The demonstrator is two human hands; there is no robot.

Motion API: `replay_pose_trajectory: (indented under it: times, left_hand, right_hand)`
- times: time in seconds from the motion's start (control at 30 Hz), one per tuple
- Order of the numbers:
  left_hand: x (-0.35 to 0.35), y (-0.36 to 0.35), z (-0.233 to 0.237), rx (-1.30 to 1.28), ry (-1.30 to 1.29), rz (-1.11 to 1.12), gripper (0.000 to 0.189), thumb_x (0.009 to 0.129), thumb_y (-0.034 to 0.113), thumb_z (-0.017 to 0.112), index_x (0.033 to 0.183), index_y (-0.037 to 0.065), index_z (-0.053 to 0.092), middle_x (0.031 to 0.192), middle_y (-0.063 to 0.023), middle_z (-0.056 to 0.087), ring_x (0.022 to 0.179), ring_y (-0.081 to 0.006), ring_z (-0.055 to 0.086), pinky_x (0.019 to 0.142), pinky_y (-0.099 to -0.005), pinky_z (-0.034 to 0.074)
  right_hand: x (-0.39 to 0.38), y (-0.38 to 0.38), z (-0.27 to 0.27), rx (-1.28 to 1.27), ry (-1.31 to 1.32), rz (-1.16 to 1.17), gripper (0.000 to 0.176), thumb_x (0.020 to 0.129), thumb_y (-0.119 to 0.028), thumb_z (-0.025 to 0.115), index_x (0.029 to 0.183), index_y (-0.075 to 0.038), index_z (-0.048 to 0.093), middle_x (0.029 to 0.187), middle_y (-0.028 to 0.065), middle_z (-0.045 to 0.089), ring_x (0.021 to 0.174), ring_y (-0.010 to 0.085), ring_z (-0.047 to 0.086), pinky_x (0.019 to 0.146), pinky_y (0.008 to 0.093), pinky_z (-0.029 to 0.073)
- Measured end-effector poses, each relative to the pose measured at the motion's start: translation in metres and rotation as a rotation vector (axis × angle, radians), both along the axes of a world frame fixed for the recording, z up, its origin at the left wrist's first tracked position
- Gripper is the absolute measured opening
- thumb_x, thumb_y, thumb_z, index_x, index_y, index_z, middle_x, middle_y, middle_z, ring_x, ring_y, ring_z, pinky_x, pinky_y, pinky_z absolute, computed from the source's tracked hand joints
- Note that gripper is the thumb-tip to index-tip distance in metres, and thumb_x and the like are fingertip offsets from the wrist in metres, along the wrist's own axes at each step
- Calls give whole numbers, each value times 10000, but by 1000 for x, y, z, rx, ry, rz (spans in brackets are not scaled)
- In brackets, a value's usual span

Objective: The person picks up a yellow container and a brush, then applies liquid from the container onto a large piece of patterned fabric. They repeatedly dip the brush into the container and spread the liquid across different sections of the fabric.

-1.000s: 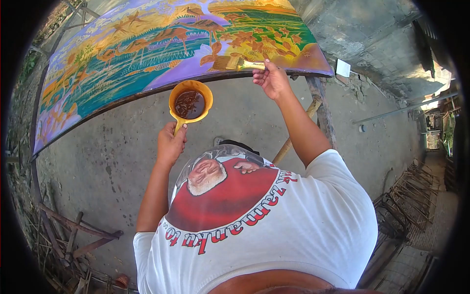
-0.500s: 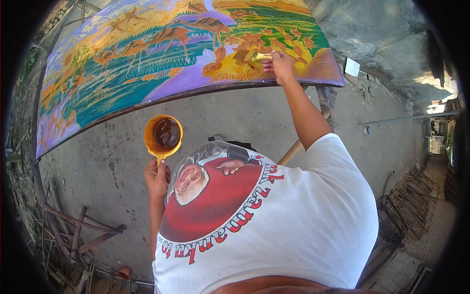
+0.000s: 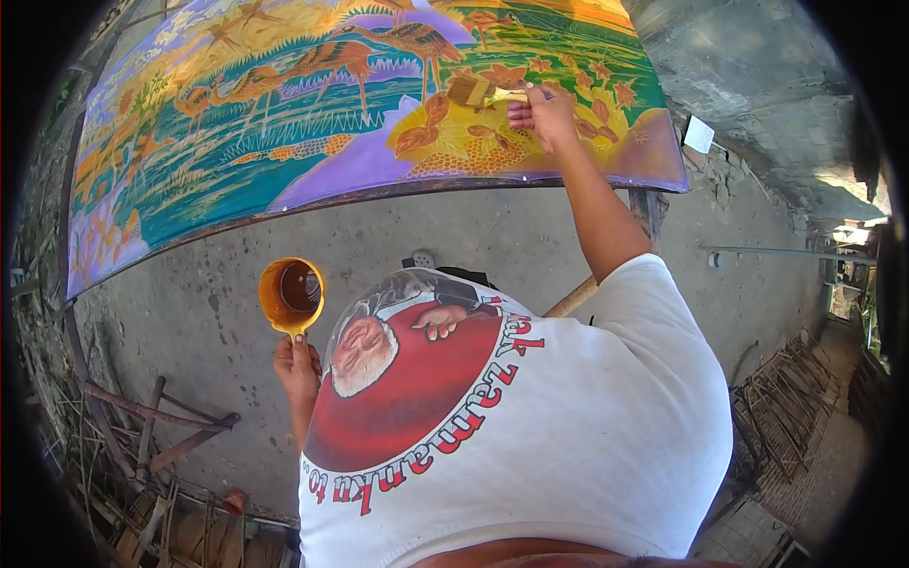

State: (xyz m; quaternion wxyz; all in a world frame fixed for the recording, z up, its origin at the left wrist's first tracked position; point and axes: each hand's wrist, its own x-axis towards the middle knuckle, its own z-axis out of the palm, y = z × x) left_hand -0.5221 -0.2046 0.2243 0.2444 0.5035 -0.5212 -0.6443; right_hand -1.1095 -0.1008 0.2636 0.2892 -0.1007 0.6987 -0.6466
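My right hand [image 3: 546,117] is closed round the handle of a wide paintbrush [image 3: 469,91], whose brown-stained bristles point left over the painted cloth [image 3: 322,156]. Birds, teal water, orange flowers and purple patches cover this stretched cloth. The bristles overlap the yellow flower area near its right end. Down at the left, my left hand [image 3: 299,364] grips the short handle of a yellow dipper [image 3: 275,301]. Dark brown liquid lies in the dipper, which is held over the floor in front of my shirt.
A wooden frame edge [image 3: 360,196] runs along the cloth's near side, with a post [image 3: 648,213] under its right end. Wooden trestle pieces [image 3: 161,426] stand at left on the concrete floor [image 3: 218,379]. Bundled sticks [image 3: 781,402] lie at right.
My right hand and the paintbrush have shifted slightly up and left over the flowers. The dipper in my left hand has moved left and down, and tilts more. The view has shifted a little.
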Motion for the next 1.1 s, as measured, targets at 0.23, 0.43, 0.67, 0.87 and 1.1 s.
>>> replay_pose_trajectory:
  times: [0.23, 0.43, 0.67, 0.87, 1.1]
  left_hand:
    - [-16, -10, 3, -22, -92, -71, 273, 1011, 295, 583, 892, 50, 554, 608, -1, 527, 440, -58, 437, 391, -220, 333]
    - [-5, -15, -3, 8, -38, -68, 264, 1011, 279, 587, 930, 28, 579, 622, 14, 524, 477, -49, 426, 432, -216, 320]
    - [19, -49, -34, 24, 31, -205, 241, 1004, 223, 607, 953, -12, 605, 668, 45, 518, 563, -25, 401, 504, -211, 305]
    - [35, -76, -22, -23, 17, -256, 256, 1004, 223, 606, 957, -29, 612, 685, 44, 522, 587, -24, 408, 519, -211, 312]
    - [66, -96, -38, -14, 47, -272, 248, 1005, 210, 602, 961, -34, 604, 695, 46, 519, 595, -22, 411, 522, -212, 318]
  right_hand:
    - [62, -38, 24, 97, -183, 525, 359, 1010, -289, 574, 1152, 41, 594, 846, 160, 677, 670, 186, 678, 576, 300, 594]
    - [-25, 57, 33, 211, -203, 413, 360, 980, -345, 612, 1050, 7, 648, 800, 123, 684, 601, 148, 651, 518, 280, 553]
    - [130, -25, 20, -5, -337, 218, 312, 999, -241, 571, 1092, 57, 579, 862, 209, 679, 670, 239, 686, 544, 347, 587]
    - [67, -22, 0, -28, -110, -6, 328, 1027, -259, 529, 1159, 38, 572, 899, 203, 684, 689, 234, 692, 572, 328, 602]
    - [125, -79, 11, 40, -141, 258, 396, 1004, -302, 574, 1193, 46, 561, 870, 179, 681, 682, 217, 683, 580, 323, 601]
